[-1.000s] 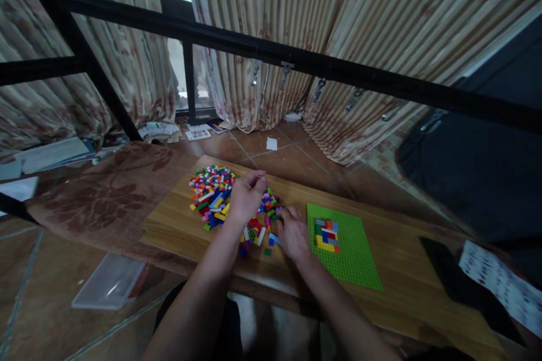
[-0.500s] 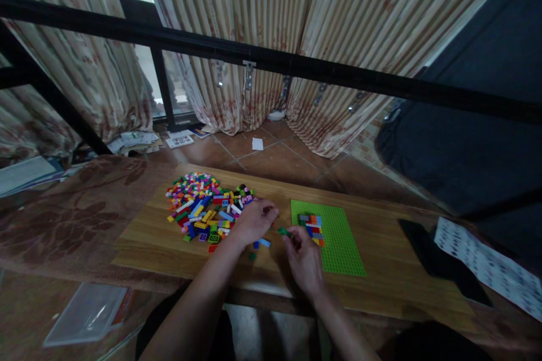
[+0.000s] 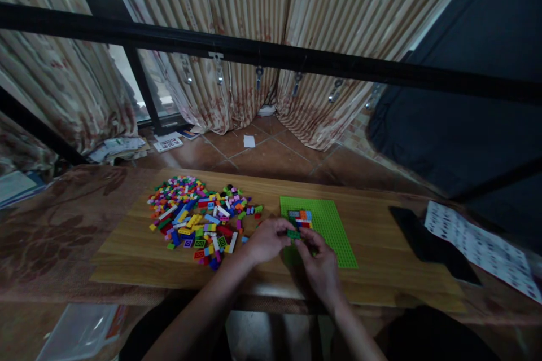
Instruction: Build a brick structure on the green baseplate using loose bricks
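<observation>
A pile of small coloured bricks [image 3: 197, 217] lies on the left half of a wooden board [image 3: 381, 271]. A green baseplate [image 3: 328, 220] lies to its right, with a small patch of coloured bricks [image 3: 300, 216] pressed onto its near left part. Both my hands meet at the baseplate's near left corner. My right hand [image 3: 320, 264] pinches a small green brick [image 3: 293, 234] at its fingertips. My left hand [image 3: 266, 241] is curled beside it, fingertips touching the same green brick.
A black flat object [image 3: 427, 242] and a printed paper sheet [image 3: 483, 248] lie on the right of the board. A brown patterned cloth [image 3: 51, 225] covers the surface at left. A black metal bar [image 3: 271, 56] crosses in front of striped curtains. A clear plastic box [image 3: 76, 333] sits on the floor.
My left hand left the brick pile and moved right. My right hand picked up a green brick and carried it to the baseplate's corner. The view swung to the right.
</observation>
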Demonstrator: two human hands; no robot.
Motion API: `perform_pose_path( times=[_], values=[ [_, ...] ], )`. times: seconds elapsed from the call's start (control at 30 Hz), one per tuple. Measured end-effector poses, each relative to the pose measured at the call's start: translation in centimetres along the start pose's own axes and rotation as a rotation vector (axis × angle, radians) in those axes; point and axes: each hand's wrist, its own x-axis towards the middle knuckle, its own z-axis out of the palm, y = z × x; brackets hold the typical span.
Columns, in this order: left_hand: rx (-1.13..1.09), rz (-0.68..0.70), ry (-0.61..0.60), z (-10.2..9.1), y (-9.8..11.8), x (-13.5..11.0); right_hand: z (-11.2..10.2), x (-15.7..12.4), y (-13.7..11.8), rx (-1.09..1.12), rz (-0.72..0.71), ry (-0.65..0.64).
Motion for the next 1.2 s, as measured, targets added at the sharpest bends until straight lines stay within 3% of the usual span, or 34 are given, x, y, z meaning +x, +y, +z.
perform_pose_path(
  times=[0.2,0.47,0.83,0.9,1.07,1.2],
  values=[
    [0.139,0.082,-0.018,-0.1,-0.5,0.1,-0.3,-0.2,-0.1,0.006,0.005,-0.038],
    [0.299,0.055,-0.026,-0.3,-0.9,-0.5,-0.9,-1.9,0.2,-0.098,0.075,-0.043],
    [0.216,0.064,-0.035,1.1,-0.4,-0.7,-2.2,-1.9,-0.8,-0.206,-0.024,-0.065],
    [0.208,0.077,-0.003,1.3,-0.3,-0.7,-2.6,-1.5,-0.6,-0.239,-0.002,-0.025],
    [0.285,0.113,0.112,1.1,-0.2,-0.5,-3.3,1.0,1.1,-0.314,0.19,0.217],
    [0.328,0.129,0.127,0.5,0.1,-0.5,-2.7,2.8,2.1,-0.366,0.204,0.27]
  ],
)
